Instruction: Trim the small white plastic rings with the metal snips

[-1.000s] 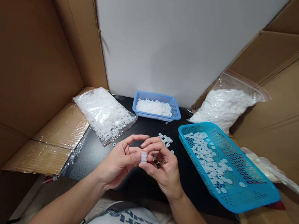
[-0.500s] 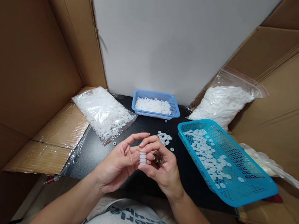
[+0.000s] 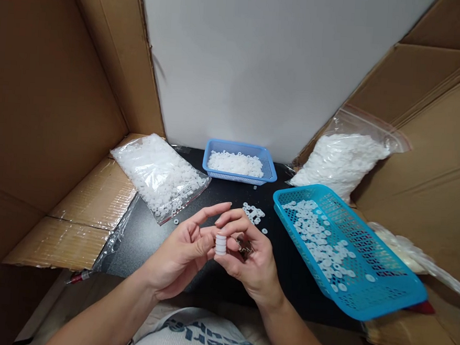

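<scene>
A short upright stack of white plastic washers (image 3: 220,245) stands between my two hands above the black table. My right hand (image 3: 249,263) is closed on it, thumb beneath and fingertips on top. Tucked within the curled fingers of that hand is a small brass-coloured metal piece (image 3: 244,245), partly hidden. My left hand (image 3: 187,251) pinches at the stack's left side with the thumb, its index finger stretched out above. Just beyond my fingers, a small pile of loose washers (image 3: 253,213) lies on the table.
A blue basket (image 3: 270,167) of small white rings stands at the back, and a larger turquoise basket (image 3: 395,289) with washers is at right. Filled clear bags lie at left (image 3: 155,172) and back right (image 3: 345,154). Cardboard walls (image 3: 96,53) flank the black table (image 3: 130,244).
The stack of washers has shifted very slightly to the right and become straighter, its discs closer together. Both hands keep nearly the same pose around it.
</scene>
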The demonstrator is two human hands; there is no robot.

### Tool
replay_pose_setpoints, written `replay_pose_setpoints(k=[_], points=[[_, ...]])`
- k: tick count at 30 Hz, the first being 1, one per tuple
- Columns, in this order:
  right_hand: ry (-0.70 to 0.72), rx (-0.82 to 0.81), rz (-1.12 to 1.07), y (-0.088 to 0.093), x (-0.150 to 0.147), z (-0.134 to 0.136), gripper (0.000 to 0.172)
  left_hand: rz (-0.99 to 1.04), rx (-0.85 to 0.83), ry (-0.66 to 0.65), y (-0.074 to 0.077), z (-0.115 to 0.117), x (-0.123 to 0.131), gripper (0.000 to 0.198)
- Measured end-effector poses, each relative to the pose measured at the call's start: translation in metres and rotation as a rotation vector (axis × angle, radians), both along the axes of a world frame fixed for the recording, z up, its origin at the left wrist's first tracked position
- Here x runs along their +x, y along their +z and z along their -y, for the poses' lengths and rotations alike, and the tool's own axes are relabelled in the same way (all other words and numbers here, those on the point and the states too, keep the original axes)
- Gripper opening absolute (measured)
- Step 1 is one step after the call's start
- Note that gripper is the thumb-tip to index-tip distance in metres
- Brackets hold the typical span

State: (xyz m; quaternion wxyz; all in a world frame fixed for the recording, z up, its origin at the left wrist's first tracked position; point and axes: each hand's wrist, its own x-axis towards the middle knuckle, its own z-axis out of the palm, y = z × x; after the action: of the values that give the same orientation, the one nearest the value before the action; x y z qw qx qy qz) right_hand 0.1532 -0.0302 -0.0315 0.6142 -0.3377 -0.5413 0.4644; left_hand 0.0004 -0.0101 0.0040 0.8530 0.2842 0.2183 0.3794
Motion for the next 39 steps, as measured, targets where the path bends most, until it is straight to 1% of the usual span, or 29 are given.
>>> replay_pose_setpoints(k=[2, 7, 17, 20, 23, 25, 27, 29, 31, 33, 35, 37, 39], points=[[0.006, 0.002, 0.003, -0.001, 0.001, 0.000, 0.022, -0.017, 0.007, -0.012, 0.000, 0.001, -0.001, 0.054], [0.044, 0.022, -0.037, -0.003, 0.000, 0.001, 0.020, -0.024, 0.016, 0.027, 0.001, 0.002, 0.000, 0.050], [0.038, -0.002, -0.037, -0.002, -0.002, 0.003, 0.019, -0.017, 0.033, 0.064, 0.003, 0.001, 0.003, 0.046], [0.008, 0.007, -0.019, 0.001, -0.002, 0.004, 0.019, -0.045, 0.063, 0.117, 0.001, 0.001, 0.001, 0.044], [-0.067, -0.003, 0.066, 0.006, -0.002, 0.006, 0.018, -0.096, 0.179, 0.208, -0.002, 0.003, -0.002, 0.039], [-0.152, 0.013, 0.158, 0.009, -0.002, 0.008, 0.014, -0.142, 0.243, 0.244, -0.004, 0.004, -0.002, 0.035], [-0.263, 0.083, 0.272, 0.011, -0.004, 0.009, 0.014, -0.182, 0.266, 0.278, -0.007, 0.006, -0.001, 0.033], [-0.377, 0.184, 0.390, 0.013, -0.006, 0.010, 0.019, -0.208, 0.268, 0.321, -0.009, 0.007, 0.002, 0.032], [-0.448, 0.260, 0.476, 0.014, -0.008, 0.010, 0.025, -0.224, 0.269, 0.357, -0.012, 0.008, 0.003, 0.030], [-0.447, 0.277, 0.515, 0.017, -0.009, 0.011, 0.029, -0.240, 0.275, 0.387, -0.015, 0.009, 0.004, 0.031], [-0.397, 0.253, 0.522, 0.020, -0.007, 0.013, 0.030, -0.247, 0.279, 0.423, -0.017, 0.009, 0.004, 0.031], [-0.337, 0.217, 0.509, 0.023, -0.003, 0.014, 0.027, -0.240, 0.272, 0.447, -0.016, 0.009, 0.003, 0.031], [-0.308, 0.196, 0.484, 0.026, 0.004, 0.015, 0.025, -0.222, 0.251, 0.447, -0.012, 0.008, 0.002, 0.028]])
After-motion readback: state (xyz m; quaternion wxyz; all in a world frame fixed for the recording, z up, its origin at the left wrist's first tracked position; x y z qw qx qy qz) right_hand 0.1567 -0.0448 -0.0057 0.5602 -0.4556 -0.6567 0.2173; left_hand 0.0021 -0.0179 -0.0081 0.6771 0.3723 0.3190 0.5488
